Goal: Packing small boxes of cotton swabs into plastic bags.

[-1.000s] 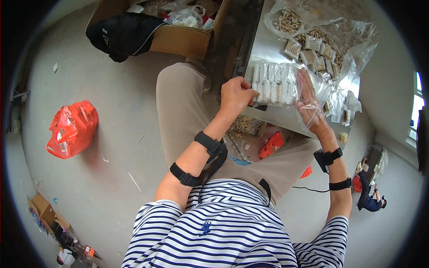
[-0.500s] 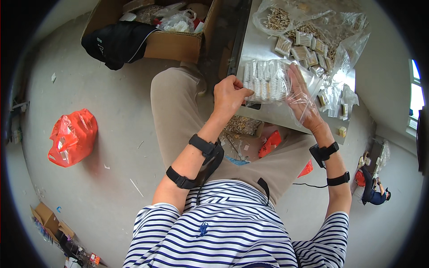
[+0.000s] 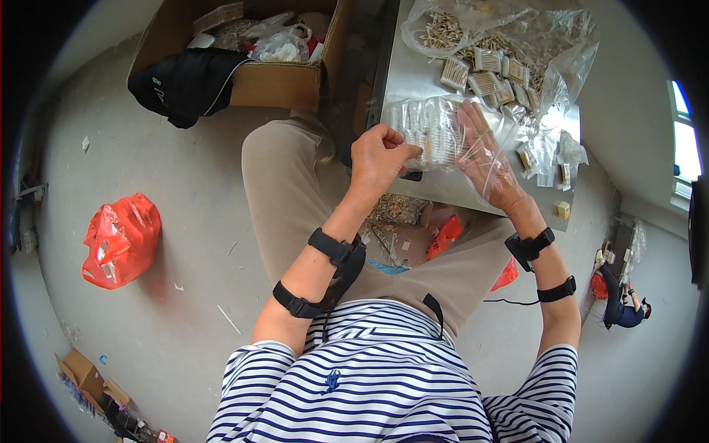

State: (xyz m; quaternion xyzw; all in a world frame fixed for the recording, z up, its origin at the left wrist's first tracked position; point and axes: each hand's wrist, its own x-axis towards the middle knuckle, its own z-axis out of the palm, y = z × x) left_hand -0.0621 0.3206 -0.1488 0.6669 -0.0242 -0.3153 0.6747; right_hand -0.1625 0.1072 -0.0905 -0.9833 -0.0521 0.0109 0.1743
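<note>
— What are the hands doing?

— I log the left hand [image 3: 380, 159] fisted on the near edge of a clear plastic bag [image 3: 432, 133] packed with rows of small sticks. The right hand [image 3: 487, 162] is open flat, inside or under the film; I cannot tell which.

— Where's the bag?

— At the near edge of the metal worktop [image 3: 402, 77], above my knees. More bundles [image 3: 487, 66] lie further back. A cardboard box [image 3: 284, 81] and a red bag [image 3: 118, 240] are on the floor.
</note>
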